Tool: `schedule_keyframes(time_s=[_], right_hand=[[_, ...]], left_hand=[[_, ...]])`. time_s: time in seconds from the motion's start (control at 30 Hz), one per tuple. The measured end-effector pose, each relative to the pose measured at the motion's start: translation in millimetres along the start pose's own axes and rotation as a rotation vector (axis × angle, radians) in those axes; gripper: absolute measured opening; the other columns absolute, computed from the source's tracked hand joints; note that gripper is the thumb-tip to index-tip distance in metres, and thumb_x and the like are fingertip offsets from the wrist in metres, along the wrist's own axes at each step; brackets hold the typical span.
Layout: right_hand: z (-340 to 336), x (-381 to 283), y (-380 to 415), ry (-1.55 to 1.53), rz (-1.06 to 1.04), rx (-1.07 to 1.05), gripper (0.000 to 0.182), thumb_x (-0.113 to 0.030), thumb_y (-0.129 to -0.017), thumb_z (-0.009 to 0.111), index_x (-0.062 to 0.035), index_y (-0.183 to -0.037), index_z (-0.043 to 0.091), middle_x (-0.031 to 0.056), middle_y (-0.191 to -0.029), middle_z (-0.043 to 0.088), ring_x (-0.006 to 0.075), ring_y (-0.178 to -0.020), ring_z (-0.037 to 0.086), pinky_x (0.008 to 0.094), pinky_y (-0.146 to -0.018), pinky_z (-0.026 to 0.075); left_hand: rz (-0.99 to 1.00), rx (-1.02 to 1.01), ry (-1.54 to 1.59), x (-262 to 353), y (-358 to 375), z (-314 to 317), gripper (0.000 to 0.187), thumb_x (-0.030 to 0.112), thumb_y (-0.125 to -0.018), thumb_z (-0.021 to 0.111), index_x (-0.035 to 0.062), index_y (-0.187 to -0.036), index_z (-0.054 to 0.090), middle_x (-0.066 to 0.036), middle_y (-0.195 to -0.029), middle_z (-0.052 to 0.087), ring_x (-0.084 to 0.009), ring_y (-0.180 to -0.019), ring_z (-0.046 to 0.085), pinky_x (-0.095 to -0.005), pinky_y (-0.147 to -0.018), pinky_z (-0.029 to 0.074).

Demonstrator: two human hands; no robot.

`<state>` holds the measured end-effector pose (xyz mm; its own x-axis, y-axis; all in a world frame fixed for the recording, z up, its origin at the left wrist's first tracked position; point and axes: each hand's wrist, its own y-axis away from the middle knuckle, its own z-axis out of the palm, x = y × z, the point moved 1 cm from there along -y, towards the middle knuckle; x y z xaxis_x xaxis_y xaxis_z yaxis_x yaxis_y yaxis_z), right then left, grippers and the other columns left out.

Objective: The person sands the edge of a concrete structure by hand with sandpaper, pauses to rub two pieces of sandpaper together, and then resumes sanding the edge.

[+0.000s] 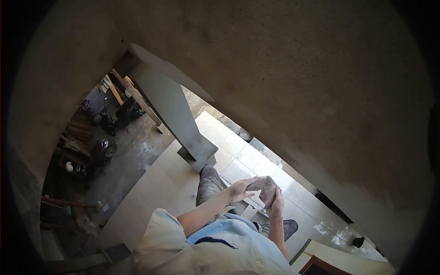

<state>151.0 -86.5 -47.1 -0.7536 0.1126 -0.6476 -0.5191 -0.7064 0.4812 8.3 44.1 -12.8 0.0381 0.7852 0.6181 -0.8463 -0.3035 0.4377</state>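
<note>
Both my hands hold a small brownish-grey rough pad [263, 187] in front of my chest, close to a plastered wall. My left hand [240, 189] grips its left edge with the fingers spread along it. My right hand [276, 206] clasps its lower right side from below. I cannot tell what the pad is made of. My dusty shoes [208, 183] stand on the pale tiled floor [238, 158] under the hands.
A grey plastered wall [298, 82] fills the upper right. A grey square column [176, 114] stands on the tiles to the left. Beyond it lie a concrete floor [133, 151], parked motorbikes [103, 151] and wooden planks [137, 98].
</note>
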Motion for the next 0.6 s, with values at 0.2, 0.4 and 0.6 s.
schedule_keyframes(time_s=[0.2, 0.4, 0.6], right_hand=[[32.0, 0.9, -2.2, 0.158, -0.053, -0.073, 0.035, -0.019, -0.099, 0.045, -0.0057, -0.131, 0.038, 0.0136, -0.111, 0.055, 0.0176, -0.092, 0.061, 0.0315, -0.079, 0.054], [46.2, 1.7, 13.2, 0.332, -0.16, -0.108, 0.038, -0.015, -0.1, 0.042, -0.011, -0.137, 0.033, 0.0138, -0.119, 0.05, 0.0185, -0.102, 0.057, 0.0318, -0.082, 0.053], [59.6, -6.7, 29.8, 0.186, -0.13, -0.142, 0.037, -0.028, -0.101, 0.04, -0.0094, -0.133, 0.039, 0.0109, -0.118, 0.048, 0.0185, -0.101, 0.057, 0.0331, -0.081, 0.053]], left_hand=[[-0.132, -0.012, 0.254, -5.2, 10.8, 27.5, 0.037, 0.031, -0.098, 0.045, 0.0091, -0.127, 0.05, -0.004, -0.121, 0.057, -0.0158, -0.114, 0.051, -0.0395, -0.094, 0.042], [0.085, 0.106, 0.135, -0.7, 6.8, 12.3, 0.033, 0.023, -0.098, 0.044, 0.0007, -0.121, 0.053, -0.01, -0.113, 0.061, -0.0193, -0.102, 0.06, -0.0353, -0.092, 0.047], [0.194, 0.151, -0.047, 4.6, 6.4, 6.1, 0.032, 0.018, -0.096, 0.05, -0.0054, -0.117, 0.055, -0.011, -0.11, 0.062, -0.0148, -0.097, 0.061, -0.0282, -0.088, 0.049]])
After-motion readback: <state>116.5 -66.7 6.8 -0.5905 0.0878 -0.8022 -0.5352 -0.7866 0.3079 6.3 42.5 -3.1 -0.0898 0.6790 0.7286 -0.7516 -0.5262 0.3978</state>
